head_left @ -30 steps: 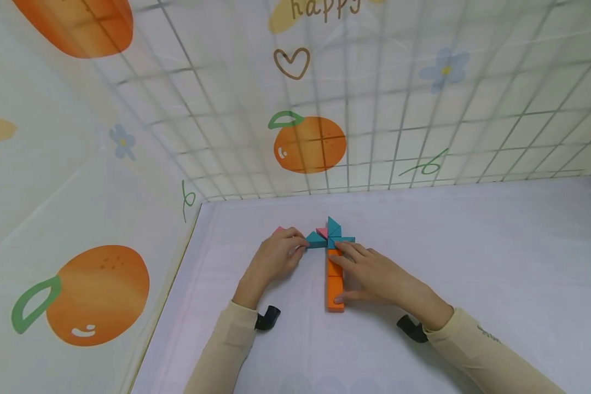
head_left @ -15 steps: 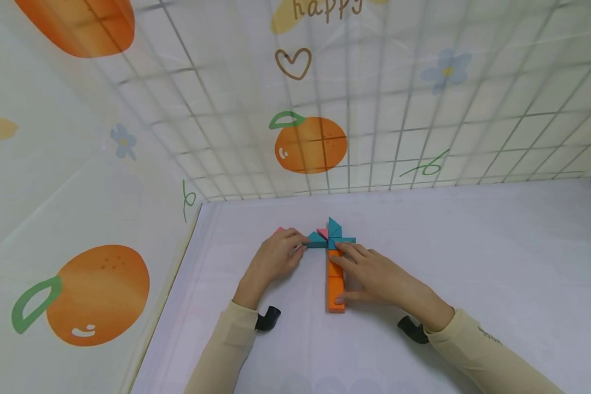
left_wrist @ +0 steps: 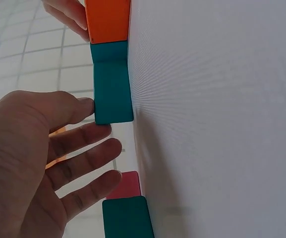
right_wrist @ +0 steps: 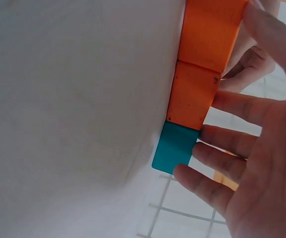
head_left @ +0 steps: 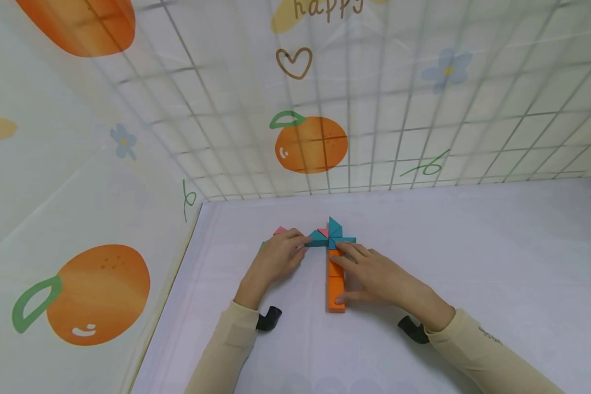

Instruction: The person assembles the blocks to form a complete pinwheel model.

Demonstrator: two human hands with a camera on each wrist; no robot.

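Observation:
Orange blocks (head_left: 336, 293) lie end to end in a column, with teal blocks (head_left: 335, 227) in a pinwheel shape at its far end. My left hand (head_left: 276, 254) has thumb and index fingertips against the outer end of a teal triangular block (head_left: 318, 239), the left arm of the pinwheel; in the left wrist view its other fingers are spread loosely. A small pink triangle (head_left: 323, 232) sits behind that block. My right hand (head_left: 379, 276) rests along the column's right side, thumb near its front end, fingertips at the teal centre. In the right wrist view its fingers are nearly straight.
Behind my left hand lie a loose pink block (head_left: 280, 230) and a teal block (left_wrist: 127, 218), partly hidden. A white cloth covers the table (head_left: 448, 246). A patterned curtain (head_left: 374, 98) stands along the back and left.
My left fingertips have moved slightly right and away with the teal triangular block, which now sits closer against the pinwheel and the pink triangle. The right hand stays in place.

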